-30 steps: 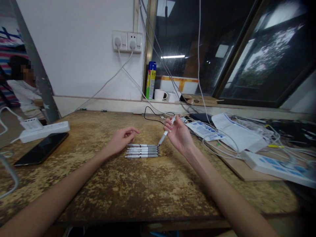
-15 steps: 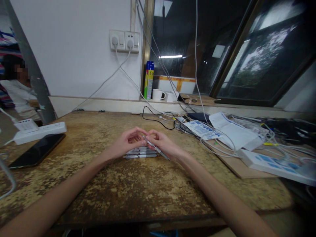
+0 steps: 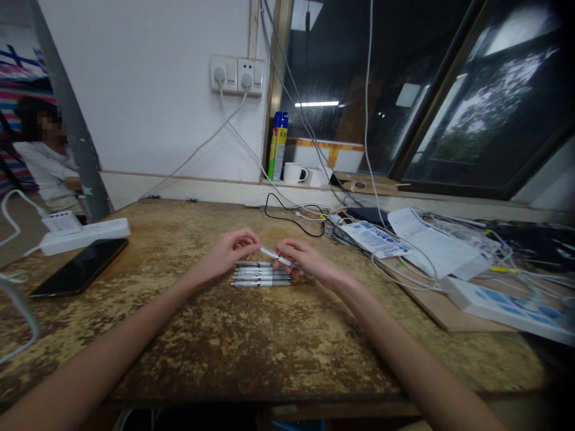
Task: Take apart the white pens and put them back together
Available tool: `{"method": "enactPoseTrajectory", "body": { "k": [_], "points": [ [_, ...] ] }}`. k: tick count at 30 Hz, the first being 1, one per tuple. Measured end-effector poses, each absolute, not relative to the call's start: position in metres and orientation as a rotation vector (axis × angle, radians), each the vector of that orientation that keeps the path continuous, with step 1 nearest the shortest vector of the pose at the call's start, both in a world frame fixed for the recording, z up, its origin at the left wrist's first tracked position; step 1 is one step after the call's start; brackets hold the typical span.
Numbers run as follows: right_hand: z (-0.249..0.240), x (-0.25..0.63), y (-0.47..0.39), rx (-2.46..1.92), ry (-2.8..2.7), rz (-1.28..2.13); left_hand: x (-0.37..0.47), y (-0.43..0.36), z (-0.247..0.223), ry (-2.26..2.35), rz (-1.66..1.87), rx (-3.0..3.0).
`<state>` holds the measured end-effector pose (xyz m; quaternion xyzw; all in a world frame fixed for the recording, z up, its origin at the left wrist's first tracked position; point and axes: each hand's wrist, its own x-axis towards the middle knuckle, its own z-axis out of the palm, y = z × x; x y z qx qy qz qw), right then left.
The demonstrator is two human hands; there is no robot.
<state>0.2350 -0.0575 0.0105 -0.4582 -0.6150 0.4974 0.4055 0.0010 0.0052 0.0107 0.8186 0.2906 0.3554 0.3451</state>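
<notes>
Right fingers (image 3: 288, 244): gripping pen (image 3: 270, 252) | left fingers (image 3: 245, 236): pinching its end | pens (image 3: 263, 278) (parallel) on table (image 3: 251, 341)

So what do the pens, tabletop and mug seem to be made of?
Pens: probably plastic, from their smooth white-and-grey barrels.
Tabletop: likely wood, its finish worn into dark and pale patches.
Mug: perhaps glazed ceramic, smooth and white, though plastic is possible.

On the worktop (image 3: 251, 353) before me, pens (image 3: 264, 278) lie centrally, a phone (image 3: 81, 267) near the left edge, papers (image 3: 426, 248) toward the far right corner.
</notes>
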Motion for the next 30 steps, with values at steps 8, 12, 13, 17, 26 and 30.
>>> {"method": "enactPoseTrajectory", "body": {
  "k": [8,12,13,17,26,30],
  "points": [
    [-0.017,0.260,-0.027,-1.334,-1.752,0.679,-0.032,0.038,0.005,0.859,0.755,2.140],
    [-0.029,0.259,-0.024,-1.371,-1.892,0.544,-0.039,0.041,0.004,0.868,0.627,2.259],
    [-0.031,0.259,-0.024,-1.371,-1.913,0.528,-0.039,0.041,0.004,0.868,0.608,2.278],
    [-0.034,0.258,-0.023,-1.371,-1.942,0.517,-0.042,0.045,0.003,0.830,0.570,2.288],
    [-0.031,0.262,-0.017,-1.425,-1.853,0.540,-0.042,0.042,0.002,0.943,0.554,2.310],
    [-0.036,0.262,-0.014,-1.432,-1.786,0.563,-0.029,0.045,-0.013,1.031,0.815,2.104]
  ]
}}
